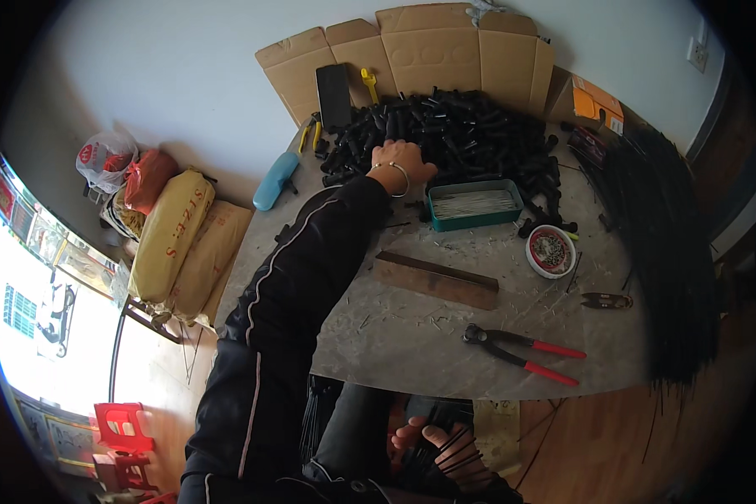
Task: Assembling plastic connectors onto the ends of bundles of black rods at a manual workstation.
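I count, centre and right of frame: one green tray (479,222), one round bowl (553,273), one red-handled pincers (510,338), one brown bar (435,282). Upper centre: dozens of black pieces (458,130). Lower left, dim: perhaps two red stools (130,441).

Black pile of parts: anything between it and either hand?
Left hand: nothing visible in the way; it is at the pile. Right hand: low, below the table edge. In this view that edge, the brown bar and the green tray lie between it and the pile.
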Demonstrator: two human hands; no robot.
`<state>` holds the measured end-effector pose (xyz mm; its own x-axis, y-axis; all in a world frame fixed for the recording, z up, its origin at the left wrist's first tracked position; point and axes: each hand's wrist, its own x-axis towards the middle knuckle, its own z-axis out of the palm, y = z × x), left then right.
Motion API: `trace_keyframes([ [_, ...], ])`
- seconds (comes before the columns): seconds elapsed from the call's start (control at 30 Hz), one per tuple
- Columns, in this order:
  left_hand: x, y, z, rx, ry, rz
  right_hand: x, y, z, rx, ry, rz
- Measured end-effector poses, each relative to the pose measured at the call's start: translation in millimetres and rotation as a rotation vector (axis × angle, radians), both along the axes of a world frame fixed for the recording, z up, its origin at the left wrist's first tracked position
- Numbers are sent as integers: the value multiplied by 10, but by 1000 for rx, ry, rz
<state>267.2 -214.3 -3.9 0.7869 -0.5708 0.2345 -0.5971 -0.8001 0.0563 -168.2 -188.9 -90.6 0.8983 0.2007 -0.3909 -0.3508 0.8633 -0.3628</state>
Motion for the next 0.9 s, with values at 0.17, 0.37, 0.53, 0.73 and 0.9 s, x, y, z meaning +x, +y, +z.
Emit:
trace_keyframes([
  [0.17, -32, -148, 74, 69, 430, -34, 0, -8, 79, 63, 19, 0],
  [0.37, 212, -237, -89, 266, 420, -125, -19, 7, 28, -97, -6, -2],
  [0.53, 66, -87, -54, -4, 330, -28, -37, 104, -13, -148, 42, 1],
  [0.73, -223, 155, 254, -221, 281, -90, -96, 145, -15, -129, -2, -32],
  [0.9, -364, 338, -18, -157, 276, -239, -53, 288, -64, -191, -89, -36],
])
